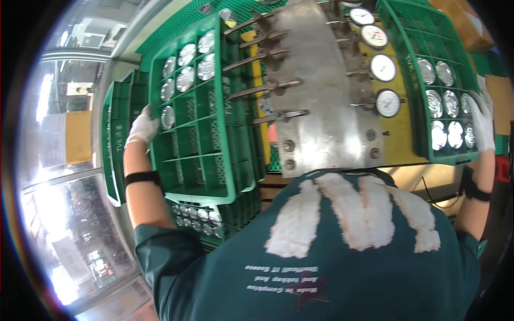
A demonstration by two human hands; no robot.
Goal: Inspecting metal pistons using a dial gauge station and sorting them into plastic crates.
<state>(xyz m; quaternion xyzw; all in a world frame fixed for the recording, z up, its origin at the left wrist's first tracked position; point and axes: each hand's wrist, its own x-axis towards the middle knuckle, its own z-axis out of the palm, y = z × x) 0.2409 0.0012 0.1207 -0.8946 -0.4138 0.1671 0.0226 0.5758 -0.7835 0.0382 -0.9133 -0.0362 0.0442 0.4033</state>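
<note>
My left hand [143, 128], in a white glove, is at the left rim of a green divided crate [229, 160]. Its thumb and fingers are apart, and I see nothing held. Shiny round metal discs [186, 78] sit in the crate's far compartments; one lone disc [167, 117] is nearest this hand. Over at the right, my gloved right hand [484, 125] reaches across the outer rim of a second green crate [452, 159]. Its fingers stretch toward a disc [466, 104] in the outer column; whether they touch it is unclear.
Between the crates stands a metal plate fixture [316, 96] with lever clamps [281, 85] and several dial gauges [383, 68]. Another green crate [115, 139] is at the far left. Below the left crate, a lower one holds more discs [198, 216]. A windowed partition [64, 171] borders the left.
</note>
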